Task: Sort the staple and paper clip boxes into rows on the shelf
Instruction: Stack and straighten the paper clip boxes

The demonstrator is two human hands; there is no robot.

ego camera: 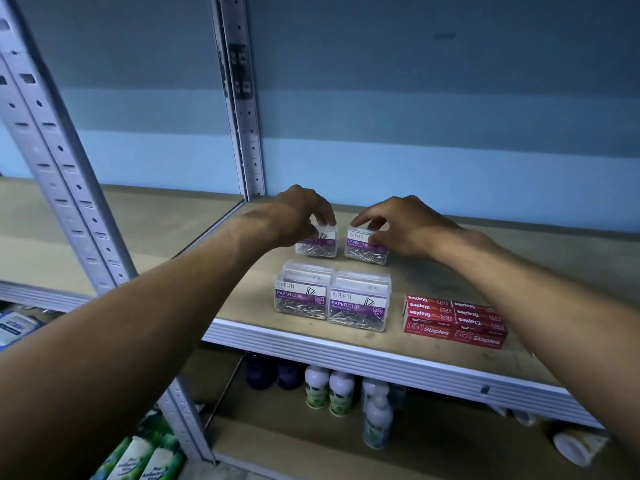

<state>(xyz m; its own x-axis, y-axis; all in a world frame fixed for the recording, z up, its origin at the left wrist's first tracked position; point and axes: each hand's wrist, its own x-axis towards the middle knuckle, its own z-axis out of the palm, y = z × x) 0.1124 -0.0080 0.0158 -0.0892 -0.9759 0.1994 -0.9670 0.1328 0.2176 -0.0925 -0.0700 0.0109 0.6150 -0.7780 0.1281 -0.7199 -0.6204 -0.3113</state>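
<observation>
On the wooden shelf [433, 271], toward the back, left hand [298, 216] pinching the top of a clear paper clip box [320, 245], right hand [398, 226] pinching a second box [367, 249] just beside it. Nearer the front edge, two rows of paper clip boxes [332, 299] already side by side, touching. Further right, red staple boxes [453, 320] packed in a neat block. Sorting seemingly near done; only these two held boxes left to line up. Nothing blocking. Below, white bottles [329, 393] on the lower shelf; far left, grey uprights [69, 188].
</observation>
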